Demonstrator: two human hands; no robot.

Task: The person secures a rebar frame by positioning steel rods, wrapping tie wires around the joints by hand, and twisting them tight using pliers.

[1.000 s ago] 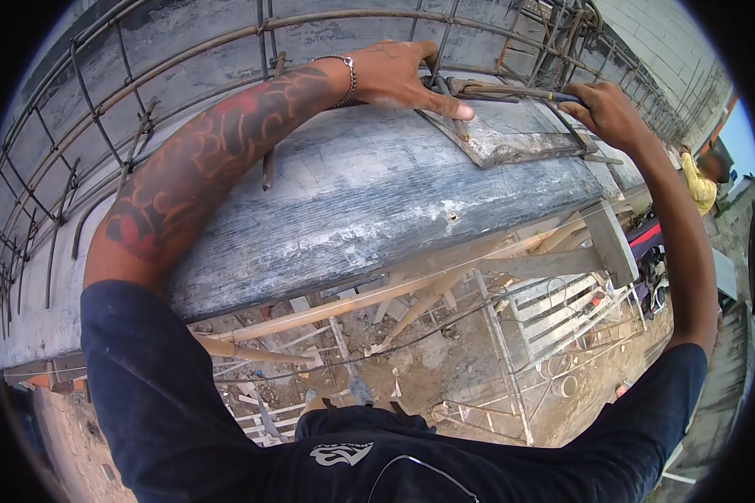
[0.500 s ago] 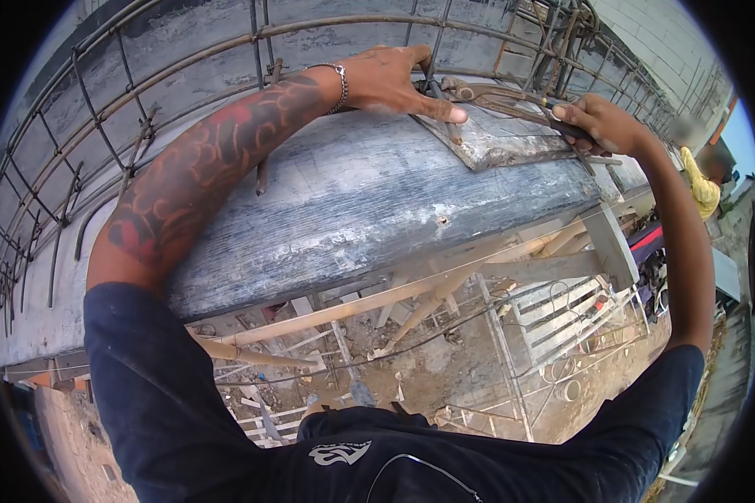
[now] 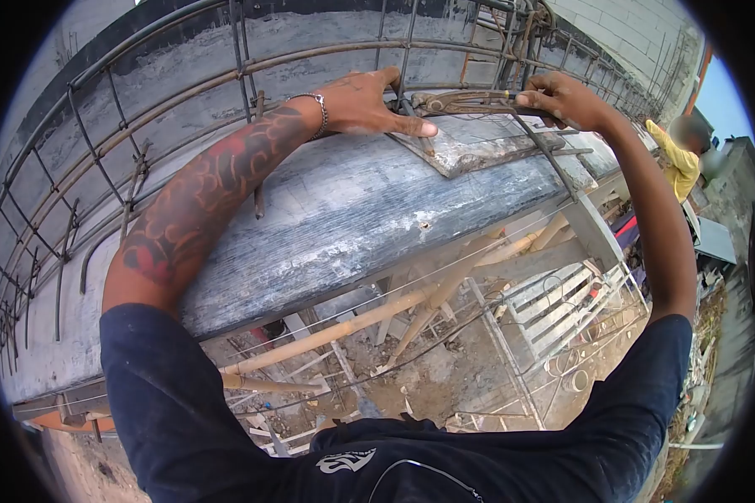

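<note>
My left hand (image 3: 362, 102), with a chain bracelet at the wrist, is at the lower bars of the steel cage (image 3: 245, 69). Its fingers curl round a steel bar (image 3: 407, 50), and the thumb lies apart over a short rod (image 3: 421, 144); some fingertips are hidden. Rusty pincers (image 3: 466, 103) lie crosswise just right of that thumb, their jaws beside the bars. My right hand (image 3: 566, 99) is closed on the dark-gripped handle end. Below the pincers, a flat grey board piece (image 3: 470, 152) rests on the wide weathered board (image 3: 335, 222).
A dark bar (image 3: 545, 155) slants over the board's right part. Below the board's edge are bamboo poles (image 3: 335, 329), a thin string, a slatted white frame (image 3: 554, 308) and rubble-strewn ground far down. Another person in a yellow sleeve (image 3: 681, 168) is at the far right.
The view has shifted, so the cage, board and both hands appear further left. My right hand has changed its hold on the pincers' handles, which first dropped and then rose. My left hand keeps its place.
</note>
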